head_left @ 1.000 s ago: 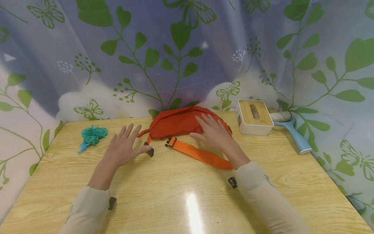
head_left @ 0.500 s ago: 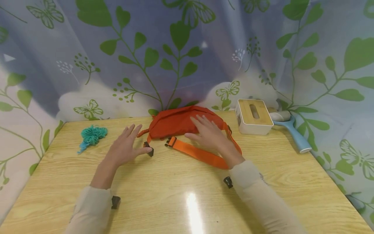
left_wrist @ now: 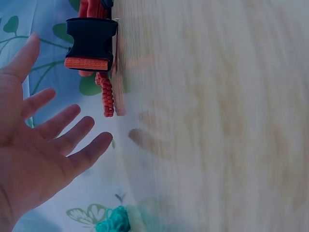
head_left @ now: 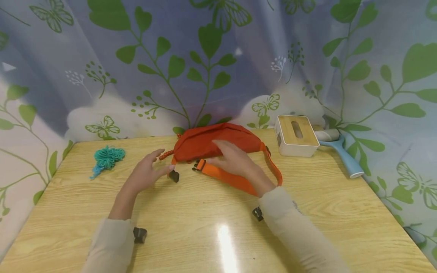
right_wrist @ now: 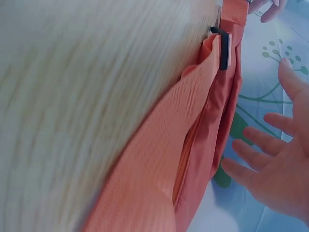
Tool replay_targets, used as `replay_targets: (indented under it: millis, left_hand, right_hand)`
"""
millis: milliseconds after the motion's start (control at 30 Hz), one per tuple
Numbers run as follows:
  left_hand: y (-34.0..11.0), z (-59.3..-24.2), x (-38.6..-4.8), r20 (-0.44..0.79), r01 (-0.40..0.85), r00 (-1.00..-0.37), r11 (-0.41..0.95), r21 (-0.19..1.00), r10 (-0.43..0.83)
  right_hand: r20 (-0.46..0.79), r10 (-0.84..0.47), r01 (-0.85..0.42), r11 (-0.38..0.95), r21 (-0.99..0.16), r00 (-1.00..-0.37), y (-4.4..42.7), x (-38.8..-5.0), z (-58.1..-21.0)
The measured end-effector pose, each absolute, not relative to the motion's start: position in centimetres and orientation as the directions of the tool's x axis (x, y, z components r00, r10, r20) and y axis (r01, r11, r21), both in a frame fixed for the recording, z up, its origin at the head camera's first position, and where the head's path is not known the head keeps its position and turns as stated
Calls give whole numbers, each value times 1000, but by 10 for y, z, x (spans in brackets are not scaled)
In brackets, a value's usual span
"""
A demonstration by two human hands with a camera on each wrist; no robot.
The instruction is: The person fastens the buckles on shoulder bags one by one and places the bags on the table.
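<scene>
Your left hand (head_left: 145, 172), fingers spread, hovers beside the black plastic buckle (head_left: 174, 176); your right hand (head_left: 235, 159), also spread, hovers near the flat orange webbing strap (head_left: 229, 179) of the red fabric waist bag (head_left: 198, 144) lying at the back of the light wooden desk (head_left: 198, 227).

Teal yarn (head_left: 109, 157) is lying on the left of the table (head_left: 191, 227). At the right, a tissue box (head_left: 299, 138) is standing, a blue-handled roller (head_left: 345, 156) lying just beside it. A leafy curtain (head_left: 259, 49) is hanging behind.
</scene>
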State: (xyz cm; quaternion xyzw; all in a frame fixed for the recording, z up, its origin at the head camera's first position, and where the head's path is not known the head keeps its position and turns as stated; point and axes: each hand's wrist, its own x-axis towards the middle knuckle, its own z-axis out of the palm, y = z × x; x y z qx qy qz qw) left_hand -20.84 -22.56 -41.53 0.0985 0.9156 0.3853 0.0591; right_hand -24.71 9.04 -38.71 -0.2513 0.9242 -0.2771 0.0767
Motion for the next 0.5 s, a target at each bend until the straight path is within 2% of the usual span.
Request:
replay_targets:
  millis: [267,500]
  left_hand:
    - [-228,-418,-208,-81,48,-979,601,798,185]
    - [-228,-417,-206,-101,18,-979,567,824,177]
  right_hand:
    - [-14,-527,-405,669,-623,-850,82,-251,-395]
    - [-20,-542,-406,653,-640,-840,75,-251,-397]
